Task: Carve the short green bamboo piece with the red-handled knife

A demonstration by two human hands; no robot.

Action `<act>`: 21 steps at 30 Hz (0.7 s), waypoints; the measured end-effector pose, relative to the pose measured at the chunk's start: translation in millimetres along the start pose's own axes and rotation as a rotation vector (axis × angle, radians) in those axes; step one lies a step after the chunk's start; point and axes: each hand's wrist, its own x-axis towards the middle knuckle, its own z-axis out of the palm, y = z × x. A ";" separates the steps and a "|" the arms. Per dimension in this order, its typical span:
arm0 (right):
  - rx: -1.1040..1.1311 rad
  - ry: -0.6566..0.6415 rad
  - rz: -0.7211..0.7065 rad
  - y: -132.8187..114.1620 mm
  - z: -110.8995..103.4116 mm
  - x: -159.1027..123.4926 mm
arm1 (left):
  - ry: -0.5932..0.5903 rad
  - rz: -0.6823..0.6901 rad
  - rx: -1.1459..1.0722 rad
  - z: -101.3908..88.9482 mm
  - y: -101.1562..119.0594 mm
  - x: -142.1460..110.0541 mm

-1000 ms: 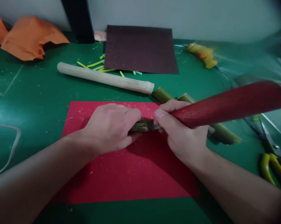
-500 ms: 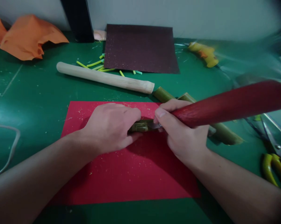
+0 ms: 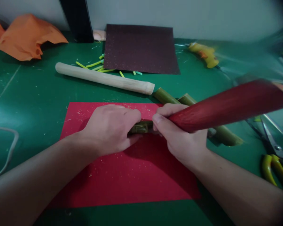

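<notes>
My left hand [image 3: 110, 127] is closed over a small green bamboo piece [image 3: 140, 128], pressing it onto a red sheet [image 3: 129, 175] on the green mat. My right hand [image 3: 179, 135] grips a tool with a long dark red handle [image 3: 228, 105] that runs up to the right. Its short blade end is hidden between my thumb and the bamboo piece. The two hands nearly touch over the middle of the red sheet. Fine shavings are scattered on the sheet.
A pale peeled bamboo stick [image 3: 104, 78] lies behind the red sheet, with green bamboo lengths [image 3: 223, 133] to its right. A dark sandpaper sheet [image 3: 140, 48], a yellow glue gun [image 3: 204, 54], orange cloth [image 3: 26, 36] and yellow-handled scissors [image 3: 274, 163] lie around.
My right hand has pushed the tool a little to the left, so the bare blade seen before is now hidden against the bamboo piece. My left hand has stayed put.
</notes>
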 end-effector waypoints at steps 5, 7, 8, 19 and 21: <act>-0.019 0.046 0.015 -0.6 -1.0 1.7 | -0.024 -0.006 0.003 -2.4 1.2 0.2; -0.019 0.042 0.021 -1.7 -0.9 2.7 | -0.017 -0.010 0.012 -2.8 1.6 0.0; -0.013 0.029 0.026 -2.2 -0.7 2.8 | -0.017 -0.011 0.013 -2.9 1.7 -0.1; 0.012 0.012 0.027 -0.4 -2.1 2.6 | -0.068 -0.048 -0.014 -3.0 1.1 1.9; 0.005 -0.001 0.022 -0.4 -2.5 3.4 | -0.066 -0.041 -0.007 -3.0 1.0 1.9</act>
